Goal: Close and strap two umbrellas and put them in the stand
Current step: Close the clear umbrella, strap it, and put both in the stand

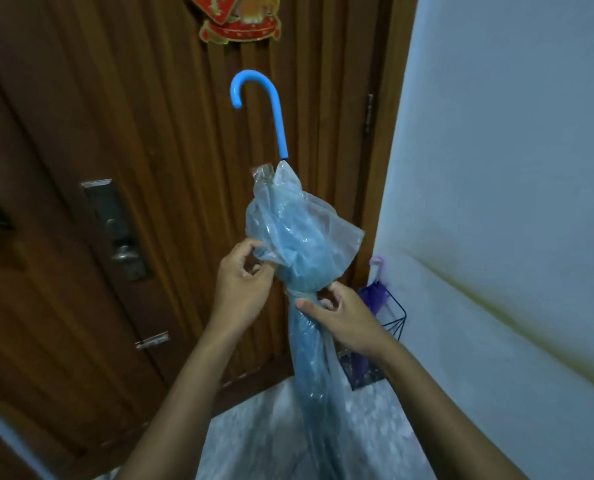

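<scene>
the blue umbrella [299, 244] is upright, hooked handle up, in front of the door [150, 133], its clear canopy gathered. the left grip [241, 282] pinches a loose fold of it; the right grip [340, 315] curls round its cinched waist. the purple umbrella [375, 292] sits in the wire stand [397, 317] at the door's hinge side.

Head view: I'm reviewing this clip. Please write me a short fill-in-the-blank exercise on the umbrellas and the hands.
1. The held umbrella has a hooked handle coloured ____.
2. The second umbrella, which sits in the wire stand, is coloured ____.
3. The right hand grips the cinched canopy, and the left hand pinches loose folds ____ it.

Missing words: blue; purple; above.
</scene>
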`<state>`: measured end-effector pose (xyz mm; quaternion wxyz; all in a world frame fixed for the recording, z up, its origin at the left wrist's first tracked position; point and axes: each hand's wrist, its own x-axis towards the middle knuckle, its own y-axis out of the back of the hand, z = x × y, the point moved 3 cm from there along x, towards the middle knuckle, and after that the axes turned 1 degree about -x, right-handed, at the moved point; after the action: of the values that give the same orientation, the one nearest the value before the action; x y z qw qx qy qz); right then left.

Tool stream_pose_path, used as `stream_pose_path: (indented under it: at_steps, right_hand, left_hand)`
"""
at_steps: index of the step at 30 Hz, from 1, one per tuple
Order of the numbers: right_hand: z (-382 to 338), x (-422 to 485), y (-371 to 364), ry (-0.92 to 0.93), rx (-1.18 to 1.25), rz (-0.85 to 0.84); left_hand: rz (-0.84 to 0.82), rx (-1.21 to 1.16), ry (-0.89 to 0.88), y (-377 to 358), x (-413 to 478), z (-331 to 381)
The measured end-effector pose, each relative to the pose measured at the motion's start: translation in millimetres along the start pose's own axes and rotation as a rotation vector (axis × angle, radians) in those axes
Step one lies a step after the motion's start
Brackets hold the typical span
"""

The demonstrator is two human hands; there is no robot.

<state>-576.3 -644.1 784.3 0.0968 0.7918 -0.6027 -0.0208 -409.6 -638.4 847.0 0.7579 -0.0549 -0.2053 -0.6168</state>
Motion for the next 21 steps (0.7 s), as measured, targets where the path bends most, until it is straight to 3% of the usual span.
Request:
stream_pose_path:
  at_steps: [2,9,13,16,18,21]
  right_hand:
    - [18,9,42,-0.015,-0.082,0.127]
    - [62,39,143,0.011,-0.013,0.463]
    - [83,63,198,-0.099,0.007,0.452]
    - [97,86,226,-0.134,0.081,0.362]
    - [99,102,241,-0.109,0.045,0.267]
    - [109,133,260,-0.115,0.016,0.269]
  left_hand:
    - [-0.007,0.013,-0.003,-46,15,-4]
    - [-0.039,0.007,0.058,-193,46,-13]
    - [-0.110,-0.105,0.188,-237,71,-19]
    - [-0.305,-0.029,0.277,-257,100,-30]
    - [-0.432,-0.033,0.260,-272,122,-41]
    - [-0.470,-0.007,0.189,-290,151,-49]
